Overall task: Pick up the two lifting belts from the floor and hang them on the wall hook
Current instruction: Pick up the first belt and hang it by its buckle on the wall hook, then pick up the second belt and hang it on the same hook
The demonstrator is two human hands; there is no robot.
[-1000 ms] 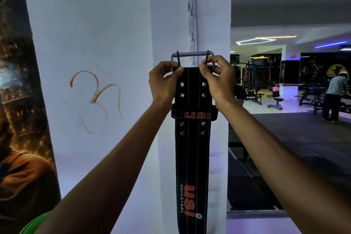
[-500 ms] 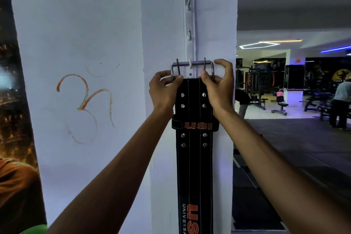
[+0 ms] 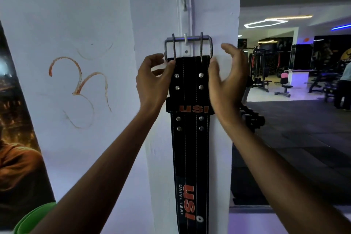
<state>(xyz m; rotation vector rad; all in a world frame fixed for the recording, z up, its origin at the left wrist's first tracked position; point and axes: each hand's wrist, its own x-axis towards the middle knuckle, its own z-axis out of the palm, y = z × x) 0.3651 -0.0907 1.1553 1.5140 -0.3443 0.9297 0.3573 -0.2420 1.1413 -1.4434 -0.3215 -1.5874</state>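
Note:
A black lifting belt [image 3: 190, 148] with orange USI lettering hangs straight down the white pillar. Its steel buckle [image 3: 188, 39] rests over a small white wall hook [image 3: 185, 36]. My left hand [image 3: 152, 81] is beside the belt's upper left corner, fingers loosely curled and fingertips just touching its edge. My right hand [image 3: 226, 85] is off the belt's right edge, fingers spread and blurred, holding nothing. I see only one belt.
A white hook rail [image 3: 183, 4] runs up the pillar [image 3: 152, 15] with more hooks above. A poster [image 3: 17, 138] covers the wall at left. To the right lie the gym floor, benches and machines [image 3: 284, 89], and a person [image 3: 344, 89] standing far off.
The buckle was lifted onto the hook and now hangs there. Both hands have let go: the right has opened and pulled away, the left has loosened at the belt's edge.

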